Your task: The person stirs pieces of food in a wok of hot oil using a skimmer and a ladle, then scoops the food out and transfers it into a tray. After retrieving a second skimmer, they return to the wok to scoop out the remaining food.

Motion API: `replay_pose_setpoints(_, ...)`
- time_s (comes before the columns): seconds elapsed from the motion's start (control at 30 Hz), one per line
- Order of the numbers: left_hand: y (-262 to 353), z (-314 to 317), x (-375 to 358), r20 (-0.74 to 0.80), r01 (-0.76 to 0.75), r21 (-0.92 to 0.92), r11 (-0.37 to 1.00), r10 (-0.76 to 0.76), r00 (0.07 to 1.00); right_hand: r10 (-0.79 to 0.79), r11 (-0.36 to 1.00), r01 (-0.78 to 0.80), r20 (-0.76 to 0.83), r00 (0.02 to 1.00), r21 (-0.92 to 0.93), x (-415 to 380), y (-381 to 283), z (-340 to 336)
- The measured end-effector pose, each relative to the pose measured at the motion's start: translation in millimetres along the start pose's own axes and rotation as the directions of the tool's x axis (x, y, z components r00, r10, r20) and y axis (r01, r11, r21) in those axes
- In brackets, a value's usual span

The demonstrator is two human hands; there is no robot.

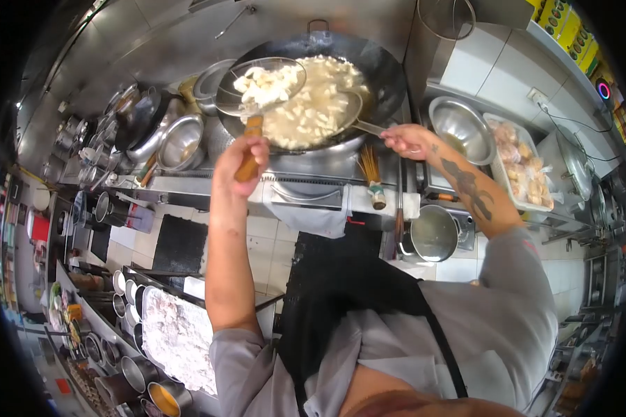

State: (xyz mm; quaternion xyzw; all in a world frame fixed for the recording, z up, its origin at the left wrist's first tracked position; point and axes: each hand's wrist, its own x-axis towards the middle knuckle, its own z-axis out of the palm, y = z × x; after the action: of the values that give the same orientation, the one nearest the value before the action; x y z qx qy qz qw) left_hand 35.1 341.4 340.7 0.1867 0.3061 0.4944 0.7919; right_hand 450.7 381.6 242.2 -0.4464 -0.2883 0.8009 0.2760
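Observation:
My left hand [242,158] grips the wooden handle of a wire skimmer [261,85], which is lifted over the left rim of a large black wok [382,66] and holds a heap of pale food cubes. My right hand [409,139] holds the metal handle of a ladle [348,115] whose bowl dips into the wok. The wok is full of pale cubes [313,104] in bubbling liquid.
Steel bowls [181,142] and seasoning pots stand left of the wok. A large steel bowl [462,125] and a tray of bagged raw pieces [525,167] lie to the right. A pot [435,233] sits below the counter. A tray of whitish food [177,333] is behind, lower left.

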Motion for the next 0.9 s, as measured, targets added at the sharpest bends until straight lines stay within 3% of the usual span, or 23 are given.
replay_pose_setpoints(0.2,5.0,-6.9,-15.4,-0.026,-0.042,-0.015,0.999,0.041,0.999,-0.170,0.985,0.171,-0.042,0.985,0.032,14.1,10.8,16.9)
replay_pose_setpoints(0.3,4.1,-11.5,-15.9,-0.050,-0.070,-0.002,0.998,0.070,0.996,-0.219,0.964,0.217,-0.004,0.976,0.154,4.3,24.0,8.8)
replay_pose_setpoints(0.4,0.4,-6.6,-17.6,-0.094,-0.117,0.051,0.992,0.121,0.988,-0.252,0.953,0.239,0.047,0.967,0.186,-11.9,29.7,2.8)
replay_pose_setpoints(0.6,-4.0,-6.2,-9.6,-0.161,-0.118,0.124,0.985,0.137,0.977,-0.272,0.938,0.273,-0.035,0.962,0.213,-53.8,43.4,-2.4)
replay_pose_setpoints(0.9,-27.7,-20.2,42.1,-0.089,-0.056,0.288,0.956,0.085,0.992,-0.365,0.922,0.376,-0.113,0.924,0.093,-100.1,24.3,12.7)
